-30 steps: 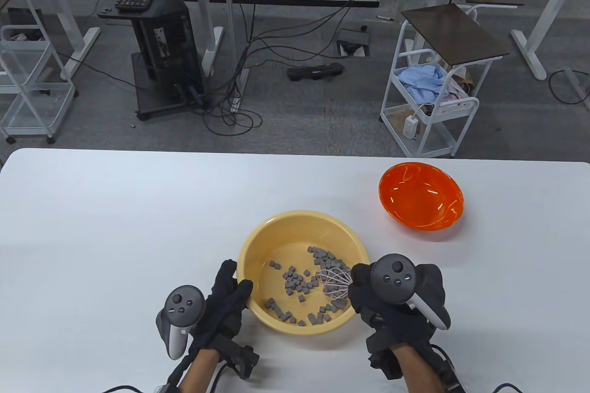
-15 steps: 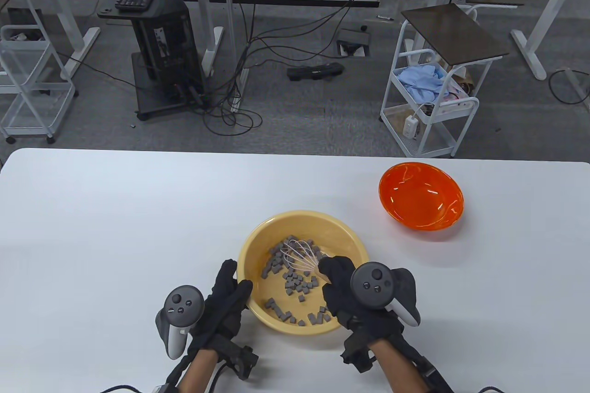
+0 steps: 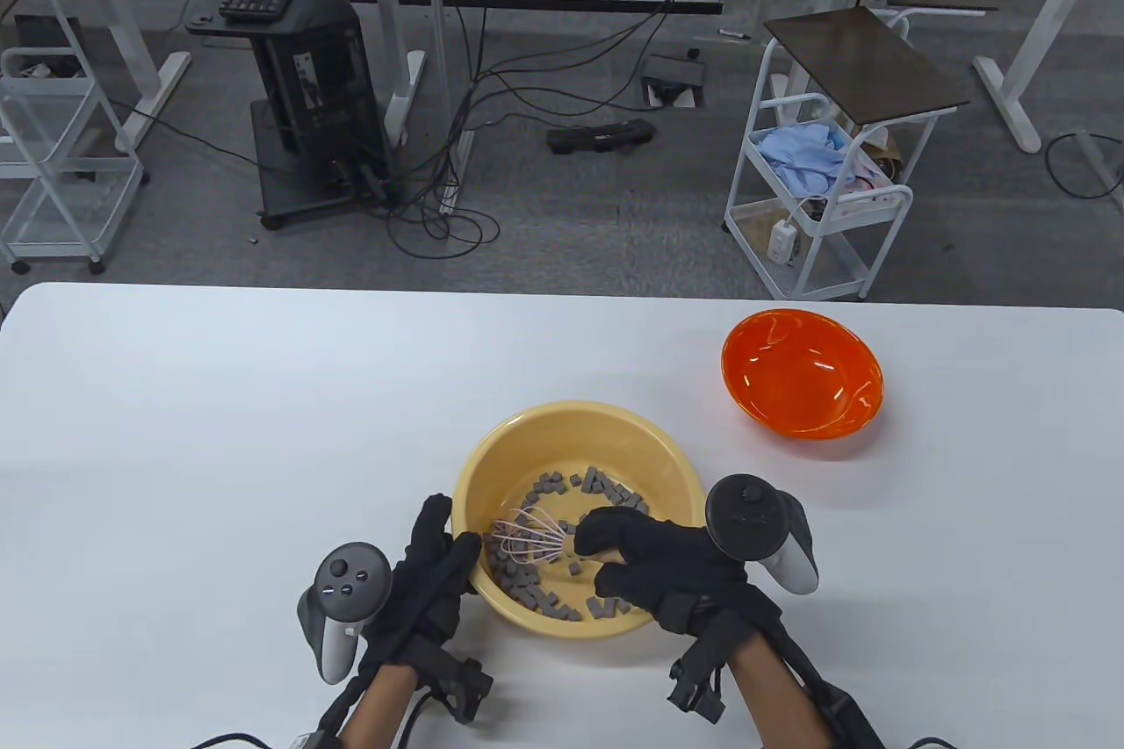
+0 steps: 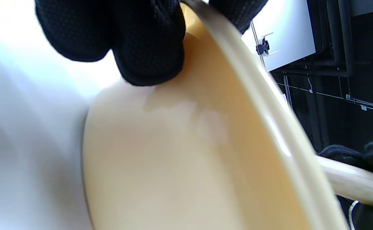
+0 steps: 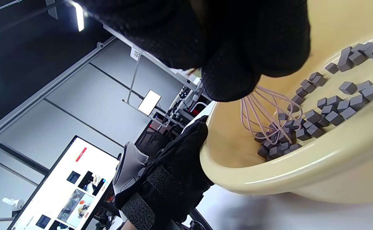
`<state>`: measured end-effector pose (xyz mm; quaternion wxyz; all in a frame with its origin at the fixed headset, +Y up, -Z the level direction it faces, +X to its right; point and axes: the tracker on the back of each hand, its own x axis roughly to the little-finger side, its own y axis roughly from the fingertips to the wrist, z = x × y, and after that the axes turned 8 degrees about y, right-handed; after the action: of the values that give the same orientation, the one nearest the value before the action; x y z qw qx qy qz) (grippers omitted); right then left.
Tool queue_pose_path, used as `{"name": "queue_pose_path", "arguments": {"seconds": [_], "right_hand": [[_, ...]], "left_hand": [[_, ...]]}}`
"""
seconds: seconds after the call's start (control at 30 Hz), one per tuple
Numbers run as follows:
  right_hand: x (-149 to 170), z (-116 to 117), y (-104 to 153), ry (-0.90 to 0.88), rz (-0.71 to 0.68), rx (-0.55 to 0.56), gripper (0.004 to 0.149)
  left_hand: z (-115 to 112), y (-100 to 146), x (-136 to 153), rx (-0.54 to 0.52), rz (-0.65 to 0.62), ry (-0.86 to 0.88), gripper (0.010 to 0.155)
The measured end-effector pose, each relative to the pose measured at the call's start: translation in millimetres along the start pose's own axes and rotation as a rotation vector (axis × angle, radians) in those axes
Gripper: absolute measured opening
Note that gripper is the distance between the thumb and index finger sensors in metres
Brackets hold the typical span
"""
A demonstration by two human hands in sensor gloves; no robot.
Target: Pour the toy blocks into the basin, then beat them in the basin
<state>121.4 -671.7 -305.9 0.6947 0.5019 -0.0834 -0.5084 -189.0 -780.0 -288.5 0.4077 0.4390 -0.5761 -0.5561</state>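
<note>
A yellow basin [image 3: 571,413] stands near the table's front edge with several small grey blocks [image 3: 606,487] scattered in it. My right hand [image 3: 615,558] grips the handle of a whisk, and its pink wire head [image 3: 527,540] lies among blocks at the basin's near left. In the right wrist view the wires [image 5: 266,115] stick out below my fingers [image 5: 237,54] into a pile of blocks [image 5: 314,123]. My left hand [image 3: 450,545] holds the basin's left rim. In the left wrist view its fingers [image 4: 144,44] press the outer wall [image 4: 173,159].
An orange bowl [image 3: 801,385] with nothing in it sits on the white table [image 3: 219,433] to the far right of the basin. Beyond the table's far edge are a white trolley [image 3: 825,196], cables and desks on the floor.
My right hand has swept the whisk from the basin's right side across the far middle to the near left, pushing blocks along. The left hand has stayed on the rim.
</note>
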Motion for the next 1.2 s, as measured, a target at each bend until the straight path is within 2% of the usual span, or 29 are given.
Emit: {"name": "queue_pose_path", "arguments": {"seconds": [0.13, 0.33, 0.53, 0.73, 1.07, 1.2], "right_hand": [[1.5, -2.3, 1.3, -0.023, -0.018, 0.036, 0.049], [-3.4, -11.9, 8.5, 0.052, 0.011, 0.062, 0.046], [-10.8, -32.4, 22.8, 0.187, 0.085, 0.154, 0.04], [-20.5, -43.4, 32.9, 0.337, 0.159, 0.231, 0.038], [-28.2, -28.2, 26.1, 0.577, 0.207, 0.367, 0.038], [-17.6, -17.5, 17.5, 0.548, 0.19, 0.373, 0.04]], "left_hand": [[-0.3, 0.2, -0.1, -0.009, 0.002, -0.007, 0.068], [-1.5, 1.1, -1.8, -0.027, 0.008, -0.025, 0.067], [-2.4, 1.7, -3.5, -0.041, 0.01, -0.048, 0.067], [-2.4, 1.5, -4.6, -0.041, 0.013, -0.068, 0.066], [-1.5, 0.0, -5.8, -0.019, 0.002, -0.096, 0.067], [-1.4, -0.2, -6.2, -0.014, 0.003, -0.097, 0.067]]}}
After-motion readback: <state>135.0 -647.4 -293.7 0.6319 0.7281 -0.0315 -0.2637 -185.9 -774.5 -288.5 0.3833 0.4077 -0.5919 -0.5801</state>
